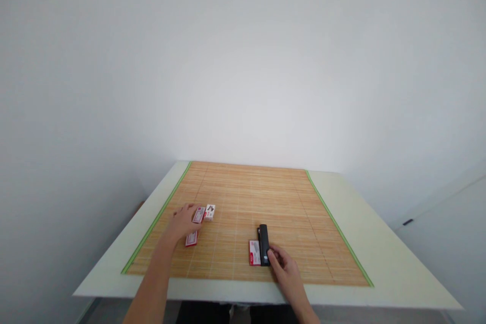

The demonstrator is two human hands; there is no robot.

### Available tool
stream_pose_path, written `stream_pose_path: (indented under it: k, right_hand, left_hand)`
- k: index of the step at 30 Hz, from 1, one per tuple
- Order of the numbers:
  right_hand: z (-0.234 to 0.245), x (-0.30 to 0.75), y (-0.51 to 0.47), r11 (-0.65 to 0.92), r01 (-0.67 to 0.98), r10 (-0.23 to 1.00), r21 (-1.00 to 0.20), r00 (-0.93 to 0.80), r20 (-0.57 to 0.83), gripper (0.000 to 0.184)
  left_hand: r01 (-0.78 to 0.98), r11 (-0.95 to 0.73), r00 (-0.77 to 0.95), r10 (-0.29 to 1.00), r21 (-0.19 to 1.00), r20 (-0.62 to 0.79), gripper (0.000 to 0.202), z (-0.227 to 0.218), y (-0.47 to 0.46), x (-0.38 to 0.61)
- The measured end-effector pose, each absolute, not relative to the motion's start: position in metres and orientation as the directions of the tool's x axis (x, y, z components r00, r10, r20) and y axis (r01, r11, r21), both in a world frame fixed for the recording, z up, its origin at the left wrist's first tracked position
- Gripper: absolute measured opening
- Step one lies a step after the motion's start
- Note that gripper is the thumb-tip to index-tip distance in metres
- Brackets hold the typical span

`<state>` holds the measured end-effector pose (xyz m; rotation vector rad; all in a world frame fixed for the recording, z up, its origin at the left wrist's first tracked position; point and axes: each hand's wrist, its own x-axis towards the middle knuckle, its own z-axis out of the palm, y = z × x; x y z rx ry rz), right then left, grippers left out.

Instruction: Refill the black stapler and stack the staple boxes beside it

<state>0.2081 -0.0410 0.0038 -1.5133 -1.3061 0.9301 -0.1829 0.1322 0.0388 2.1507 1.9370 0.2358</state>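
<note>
My left hand (185, 221) is closed around a small red-and-white box (198, 214), with the thumb along its near side and the fingers at its far side. Just below that hand lies a second red-and-white box (192, 238). A small white box (209, 212) with a dark picture on it touches or nearly touches the held box on the right. My right hand (283, 267) has its thumb and fingertips on the right edge of a black stapler (264, 245), near its lower end. Along the stapler's left side rests a flat red-and-white box (254, 253).
A bamboo mat (243, 187) with green edging covers the middle of a white table (387, 258). The table's far edge meets a pale wall (243, 76). Its front edge runs close to my lap, where dark clothing (203, 312) shows.
</note>
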Motion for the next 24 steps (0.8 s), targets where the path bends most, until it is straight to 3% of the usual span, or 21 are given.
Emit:
stream_pose_path:
  k: [5, 8, 11, 13, 16, 24]
  right_hand:
    - [0.002, 0.209, -0.041, -0.038, 0.299, 0.986, -0.954, 0.164, 0.012, 0.058]
    - [0.001, 0.21, -0.04, -0.045, 0.3, 0.987, -0.953, 0.162, 0.005, 0.06]
    - [0.001, 0.209, -0.04, -0.043, 0.312, 0.988, -0.949, 0.151, 0.005, 0.058]
    - [0.002, 0.207, -0.04, -0.038, 0.321, 0.989, -0.946, 0.15, 0.011, 0.057]
    - [0.005, 0.205, -0.041, -0.03, 0.325, 0.988, -0.945, 0.155, 0.022, 0.057]
    - [0.004, 0.204, -0.041, -0.046, 0.315, 0.988, -0.948, 0.157, 0.004, 0.062]
  left_hand:
    - [0.954, -0.111, 0.132, 0.99, 0.28, -0.056, 0.068, 0.049, 0.14, -0.186]
    - [0.937, -0.124, 0.115, 0.992, 0.326, 0.046, 0.065, 0.066, 0.128, -0.179]
    - [0.858, -0.274, 0.204, 0.958, 0.434, 0.201, 0.062, 0.084, 0.099, -0.146]
    - [0.773, -0.402, 0.328, 0.916, 0.49, 0.232, 0.061, 0.09, 0.073, -0.111]
    - [0.652, -0.503, 0.465, 0.856, 0.567, 0.224, 0.062, 0.083, 0.039, -0.058]
    - [0.571, -0.509, 0.547, 0.821, 0.644, 0.164, 0.064, 0.052, 0.022, -0.012]
